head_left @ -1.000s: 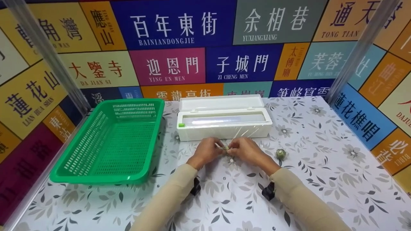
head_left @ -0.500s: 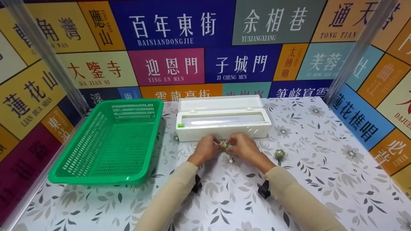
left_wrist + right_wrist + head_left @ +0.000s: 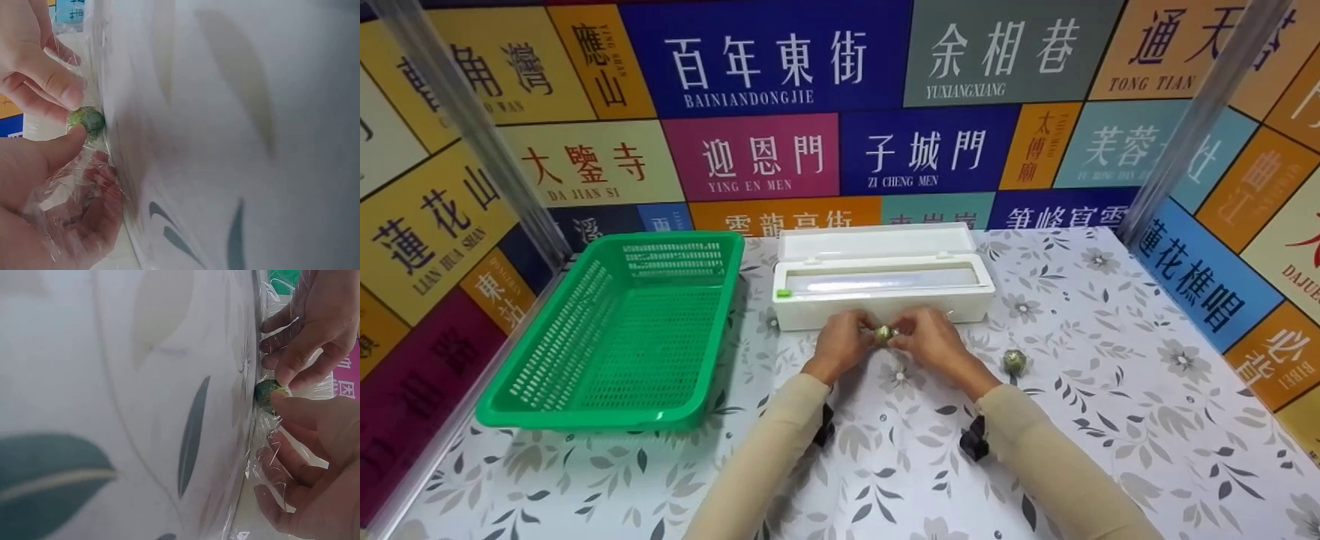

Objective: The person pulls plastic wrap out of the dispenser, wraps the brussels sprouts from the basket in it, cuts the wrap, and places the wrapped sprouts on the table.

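Note:
A small green ball (image 3: 883, 334) sits on the table in front of a white plastic wrap dispenser. Clear plastic wrap (image 3: 59, 194) lies around it and over the fingers. From one side my left hand (image 3: 844, 341) pinches the wrap close against the ball, its thumb touching the ball in the left wrist view. Opposite it, my right hand (image 3: 934, 343) pinches the wrap too, thumb at the ball in the right wrist view. A second green ball (image 3: 1015, 361) rests on the cloth to the right of that hand.
Just beyond the hands stands the dispenser (image 3: 885, 309), its lid raised and a roll inside. A green perforated basket (image 3: 701, 409) occupies the left of the table. Flower-patterned cloth (image 3: 1110, 420) covers the tabletop, and a colourful sign-covered wall rises behind.
Both hands have shifted slightly toward the dispenser. The ball between them shows more fully now. The second ball and the basket have stayed in place.

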`<state>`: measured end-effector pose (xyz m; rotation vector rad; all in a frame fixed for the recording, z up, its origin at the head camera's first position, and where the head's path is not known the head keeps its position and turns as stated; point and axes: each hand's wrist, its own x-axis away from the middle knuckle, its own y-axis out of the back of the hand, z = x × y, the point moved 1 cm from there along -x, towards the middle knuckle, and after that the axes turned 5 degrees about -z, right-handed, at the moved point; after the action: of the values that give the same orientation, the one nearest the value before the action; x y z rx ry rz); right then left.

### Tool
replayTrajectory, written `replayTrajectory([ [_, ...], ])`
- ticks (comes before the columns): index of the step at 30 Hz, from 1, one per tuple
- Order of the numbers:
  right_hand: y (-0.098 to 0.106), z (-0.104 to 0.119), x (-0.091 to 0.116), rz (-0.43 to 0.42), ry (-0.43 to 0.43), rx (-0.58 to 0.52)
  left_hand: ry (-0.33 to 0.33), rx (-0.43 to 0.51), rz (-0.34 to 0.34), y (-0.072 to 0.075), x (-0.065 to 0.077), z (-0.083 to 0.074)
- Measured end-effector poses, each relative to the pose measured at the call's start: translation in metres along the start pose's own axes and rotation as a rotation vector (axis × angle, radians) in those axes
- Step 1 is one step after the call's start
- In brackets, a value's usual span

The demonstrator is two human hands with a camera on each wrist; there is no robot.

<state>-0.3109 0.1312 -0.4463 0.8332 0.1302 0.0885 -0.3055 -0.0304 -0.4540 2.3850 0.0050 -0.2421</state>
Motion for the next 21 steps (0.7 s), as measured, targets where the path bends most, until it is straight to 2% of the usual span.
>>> replayTrajectory([
  [4,-0.002,-0.001,-0.002,-0.023,0.015,0.022,-0.014,0.004,0.016,0.003,-0.002,0.001],
  [9,-0.004,-0.001,-0.003,-0.030,0.005,0.023,-0.060,0.018,0.087,0.008,-0.002,0.002],
  [12,-0.003,0.000,-0.003,-0.019,-0.018,0.016,-0.082,0.008,0.071,0.012,0.002,0.001],
  [14,-0.003,0.001,-0.003,-0.005,-0.030,0.006,-0.079,-0.003,0.029,0.016,0.007,-0.001],
  [16,-0.002,0.002,-0.002,0.002,-0.028,0.008,-0.074,-0.007,-0.041,0.023,0.013,-0.002],
  [18,0.000,0.004,0.000,0.002,-0.013,0.016,-0.079,0.007,-0.132,0.030,0.019,-0.003],
  [21,0.006,0.010,0.002,-0.012,0.023,0.046,-0.099,0.027,-0.307,0.043,0.028,0.001],
])
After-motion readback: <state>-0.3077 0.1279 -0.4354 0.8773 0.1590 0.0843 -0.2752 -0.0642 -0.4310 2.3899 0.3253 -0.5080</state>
